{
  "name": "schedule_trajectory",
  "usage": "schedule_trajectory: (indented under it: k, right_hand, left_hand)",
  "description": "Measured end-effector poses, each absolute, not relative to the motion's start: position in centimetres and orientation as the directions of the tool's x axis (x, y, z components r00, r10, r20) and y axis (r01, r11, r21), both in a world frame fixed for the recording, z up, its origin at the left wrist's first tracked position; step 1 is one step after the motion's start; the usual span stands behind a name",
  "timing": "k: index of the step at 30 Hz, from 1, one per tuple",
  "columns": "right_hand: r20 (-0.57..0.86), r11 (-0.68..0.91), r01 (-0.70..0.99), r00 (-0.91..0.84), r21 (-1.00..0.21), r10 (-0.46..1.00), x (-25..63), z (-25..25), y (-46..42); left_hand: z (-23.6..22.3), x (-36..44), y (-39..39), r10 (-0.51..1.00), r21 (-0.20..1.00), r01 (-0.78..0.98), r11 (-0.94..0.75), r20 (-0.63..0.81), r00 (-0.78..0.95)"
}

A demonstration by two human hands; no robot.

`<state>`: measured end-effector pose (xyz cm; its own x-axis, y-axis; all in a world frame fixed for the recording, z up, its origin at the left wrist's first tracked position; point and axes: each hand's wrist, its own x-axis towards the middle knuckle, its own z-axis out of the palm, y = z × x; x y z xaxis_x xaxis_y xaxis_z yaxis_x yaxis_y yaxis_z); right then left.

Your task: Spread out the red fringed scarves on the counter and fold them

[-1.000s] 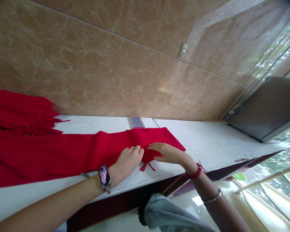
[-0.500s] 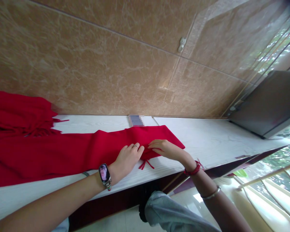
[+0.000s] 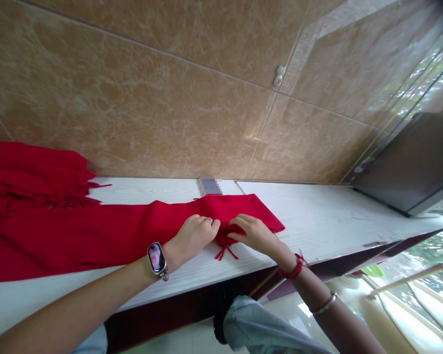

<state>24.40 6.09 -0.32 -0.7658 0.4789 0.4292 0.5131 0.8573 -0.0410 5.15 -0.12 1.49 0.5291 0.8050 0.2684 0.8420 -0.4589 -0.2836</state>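
Observation:
A long red scarf (image 3: 110, 236) lies along the white counter, with its right end folded over and a few fringe strands hanging out at the near side. My left hand (image 3: 196, 235) is closed on the scarf near that fold, fingers curled down into the cloth and their tips hidden. Just right of it, my right hand (image 3: 254, 233) touches the folded end. Its thumb and fingers are apart, with red cloth showing in the gap between them.
Another bunched red fringed cloth (image 3: 37, 167) sits at the far left against the tiled wall (image 3: 151, 113). A small blurred grey item (image 3: 210, 187) lies behind the scarf. A dark box-like panel (image 3: 409, 162) stands at the counter's (image 3: 325, 211) right end.
My left fingers have curled tighter into the cloth. The right hand's thumb and fingers have spread from a flatter pose, and the cloth between the hands has bunched up slightly.

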Motion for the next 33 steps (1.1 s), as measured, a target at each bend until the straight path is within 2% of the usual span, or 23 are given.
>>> schedule_trajectory:
  k: [5,11,17,23,27,33]
  right_hand:
    - [0.497,0.816,0.574,-0.727,0.061,0.474,24.7,-0.5,7.0]
    - [0.523,0.812,0.583,-0.691,-0.004,0.499,25.8,-1.3,8.1]
    - [0.516,0.846,0.532,-0.735,0.036,0.441,26.3,-1.9,8.3]
    - [0.375,0.845,0.516,-0.818,0.141,0.437,28.0,-0.3,8.6]
    - [0.265,0.826,0.56,-0.808,0.067,0.527,30.5,0.2,9.4]
    - [0.146,0.783,0.62,-0.771,-0.046,0.619,32.5,0.1,10.1]
  left_hand:
    - [2.6,5.1,0.4,0.796,-0.332,0.856,-0.397,0.339,0.501]
    - [3.0,5.7,0.2,0.827,-0.315,0.865,-0.39,0.294,0.48]
    - [1.8,6.0,0.6,0.772,-0.233,0.844,-0.483,0.342,0.536]
    - [1.2,5.2,0.9,0.728,-0.29,0.768,-0.57,0.255,0.637]
    - [0.7,4.8,0.7,0.676,-0.315,0.702,-0.639,0.206,0.708]
    - [0.0,5.2,0.6,0.62,-0.311,0.662,-0.682,0.233,0.749]
